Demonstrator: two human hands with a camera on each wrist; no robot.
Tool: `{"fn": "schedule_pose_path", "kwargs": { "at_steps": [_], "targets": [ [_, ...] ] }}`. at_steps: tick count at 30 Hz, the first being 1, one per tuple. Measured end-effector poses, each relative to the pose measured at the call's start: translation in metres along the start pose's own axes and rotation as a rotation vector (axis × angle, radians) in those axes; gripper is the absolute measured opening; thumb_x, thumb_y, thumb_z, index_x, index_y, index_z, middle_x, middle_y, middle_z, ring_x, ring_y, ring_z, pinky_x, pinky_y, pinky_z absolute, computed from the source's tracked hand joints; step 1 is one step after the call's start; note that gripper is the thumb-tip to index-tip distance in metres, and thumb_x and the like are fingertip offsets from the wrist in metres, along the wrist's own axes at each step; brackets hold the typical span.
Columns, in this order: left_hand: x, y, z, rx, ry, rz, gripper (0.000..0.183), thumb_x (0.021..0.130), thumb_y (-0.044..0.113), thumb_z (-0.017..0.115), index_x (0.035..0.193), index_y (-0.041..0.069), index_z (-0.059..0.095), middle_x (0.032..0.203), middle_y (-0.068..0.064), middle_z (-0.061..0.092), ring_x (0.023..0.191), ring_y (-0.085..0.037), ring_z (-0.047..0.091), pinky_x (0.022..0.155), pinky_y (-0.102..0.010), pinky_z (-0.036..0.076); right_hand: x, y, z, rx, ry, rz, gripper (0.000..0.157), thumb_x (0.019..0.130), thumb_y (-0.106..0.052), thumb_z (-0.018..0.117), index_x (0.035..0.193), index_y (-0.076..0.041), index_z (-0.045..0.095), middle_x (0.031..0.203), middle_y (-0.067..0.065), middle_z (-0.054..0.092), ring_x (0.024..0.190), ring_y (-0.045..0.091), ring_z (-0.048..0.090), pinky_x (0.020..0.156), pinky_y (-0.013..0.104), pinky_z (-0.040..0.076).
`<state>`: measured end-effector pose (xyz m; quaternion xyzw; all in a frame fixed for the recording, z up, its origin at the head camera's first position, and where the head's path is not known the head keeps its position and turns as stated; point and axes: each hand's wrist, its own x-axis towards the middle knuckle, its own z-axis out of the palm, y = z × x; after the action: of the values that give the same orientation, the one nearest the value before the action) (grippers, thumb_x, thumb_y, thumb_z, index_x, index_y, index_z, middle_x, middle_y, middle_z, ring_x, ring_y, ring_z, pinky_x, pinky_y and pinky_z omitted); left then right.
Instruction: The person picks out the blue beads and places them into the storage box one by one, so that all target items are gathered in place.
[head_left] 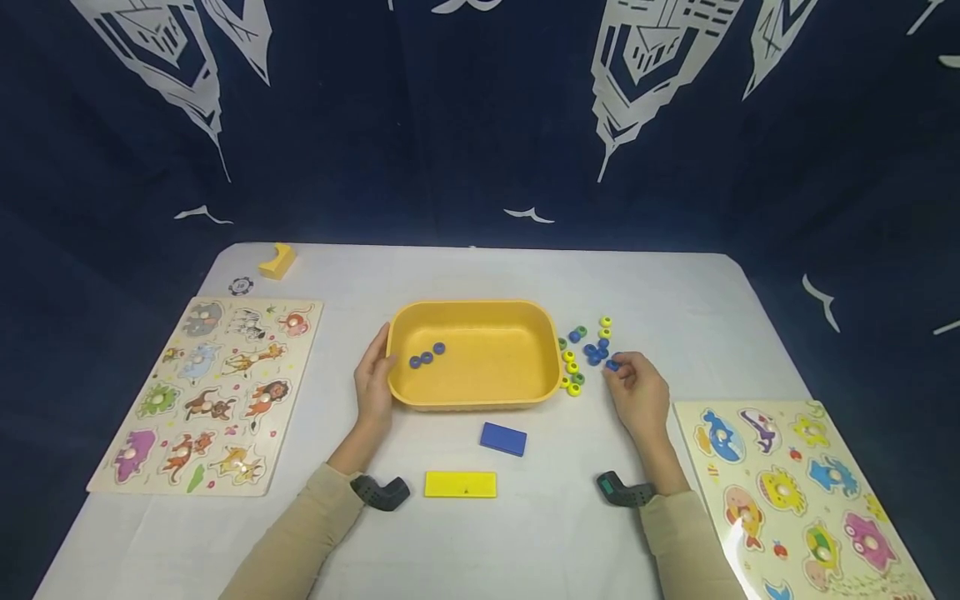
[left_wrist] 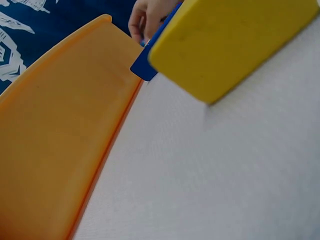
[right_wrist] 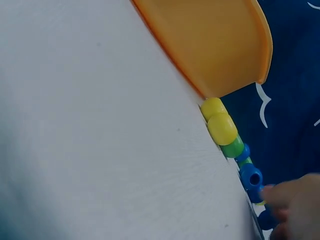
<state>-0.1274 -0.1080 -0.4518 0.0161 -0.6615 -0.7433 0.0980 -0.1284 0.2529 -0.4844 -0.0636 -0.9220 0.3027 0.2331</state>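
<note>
A yellow plastic tray point(head_left: 472, 392) sits mid-table with three blue beads point(head_left: 427, 357) inside, toward its left. My left hand point(head_left: 373, 387) grips the tray's left end, thumb at the rim and fingers along the outer wall. Just right of the tray, my right hand point(head_left: 639, 392) pinches a blue bead point(head_left: 612, 365) between thumb and fingertips. Beside it lie loose blue beads point(head_left: 592, 352), yellow beads point(head_left: 572, 367) and green beads point(head_left: 578, 379). In the right wrist view, yellow beads point(right_wrist: 222, 129) stand near the tray, and the right fingers point(right_wrist: 285, 195) are partly cut off.
A blue block point(head_left: 503, 439) and a yellow block point(head_left: 461, 484) lie in front of the tray. An animal puzzle board point(head_left: 217, 392) is at left, a sea-creature puzzle board point(head_left: 802, 492) at right. A yellow notched block point(head_left: 277, 262) and a round chip point(head_left: 241, 286) lie back left.
</note>
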Motion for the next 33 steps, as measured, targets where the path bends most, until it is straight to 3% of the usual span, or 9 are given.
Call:
{"fn": "schedule_pose_path", "kwargs": {
  "at_steps": [6, 11, 14, 18, 22, 27, 33],
  "targets": [
    [0.001, 0.001, -0.001, 0.002, -0.002, 0.005, 0.049, 0.088, 0.0, 0.034, 0.137, 0.003, 0.03, 0.144, -0.01, 0.029, 0.132, -0.015, 0.026, 0.107, -0.017, 0.026, 0.015, -0.038, -0.01, 0.149, -0.057, -0.13, 0.024, 0.082, -0.019, 0.063, 0.103, -0.011, 0.057, 0.075, 0.0, 0.057, 0.062, 0.01, 0.046, 0.046, 0.016, 0.038],
    [0.002, 0.001, -0.001, -0.029, 0.01, 0.012, 0.049, 0.088, -0.001, 0.034, 0.136, 0.002, 0.032, 0.143, -0.011, 0.029, 0.132, -0.015, 0.026, 0.108, -0.02, 0.025, 0.039, -0.093, -0.003, 0.249, -0.213, -0.307, 0.022, 0.083, -0.016, 0.061, 0.104, -0.012, 0.056, 0.08, 0.0, 0.056, 0.065, 0.011, 0.047, 0.05, 0.019, 0.042],
    [0.005, -0.01, -0.003, -0.052, 0.015, 0.009, 0.048, 0.088, 0.0, 0.035, 0.136, 0.006, 0.034, 0.143, -0.008, 0.031, 0.132, -0.014, 0.028, 0.107, -0.019, 0.027, 0.049, -0.122, 0.012, 0.288, -0.336, -0.357, 0.021, 0.082, -0.015, 0.062, 0.102, -0.013, 0.056, 0.081, 0.0, 0.056, 0.066, 0.013, 0.048, 0.054, 0.022, 0.045],
    [0.005, -0.013, -0.003, -0.048, 0.013, 0.004, 0.048, 0.088, 0.001, 0.036, 0.136, 0.007, 0.035, 0.143, -0.006, 0.032, 0.131, -0.012, 0.029, 0.105, -0.015, 0.028, 0.054, -0.147, 0.039, 0.267, -0.518, -0.361, 0.017, 0.083, -0.017, 0.061, 0.1, -0.017, 0.056, 0.081, -0.002, 0.055, 0.067, 0.013, 0.049, 0.057, 0.024, 0.046],
    [0.001, -0.002, 0.0, -0.033, 0.009, 0.002, 0.048, 0.087, -0.001, 0.035, 0.135, 0.003, 0.033, 0.143, -0.009, 0.031, 0.131, -0.015, 0.028, 0.107, -0.018, 0.027, 0.056, -0.161, 0.065, 0.244, -0.671, -0.348, 0.015, 0.082, -0.017, 0.061, 0.097, -0.017, 0.057, 0.077, -0.003, 0.056, 0.067, 0.013, 0.051, 0.058, 0.025, 0.046],
    [0.001, -0.001, -0.001, -0.022, 0.014, 0.008, 0.049, 0.087, -0.001, 0.035, 0.135, 0.003, 0.033, 0.142, -0.008, 0.032, 0.132, -0.015, 0.028, 0.108, -0.02, 0.026, 0.053, -0.169, 0.091, 0.137, -0.732, -0.401, 0.015, 0.079, -0.013, 0.063, 0.093, -0.015, 0.059, 0.073, -0.003, 0.057, 0.067, 0.011, 0.051, 0.057, 0.022, 0.044],
    [0.0, 0.0, 0.0, -0.03, 0.007, 0.005, 0.049, 0.087, -0.001, 0.035, 0.136, 0.003, 0.032, 0.143, -0.008, 0.03, 0.132, -0.013, 0.028, 0.106, -0.016, 0.026, 0.046, -0.171, 0.101, 0.005, -0.792, -0.443, 0.013, 0.079, -0.014, 0.061, 0.091, -0.017, 0.06, 0.069, -0.004, 0.054, 0.063, 0.012, 0.05, 0.052, 0.022, 0.042]
  ]
}}
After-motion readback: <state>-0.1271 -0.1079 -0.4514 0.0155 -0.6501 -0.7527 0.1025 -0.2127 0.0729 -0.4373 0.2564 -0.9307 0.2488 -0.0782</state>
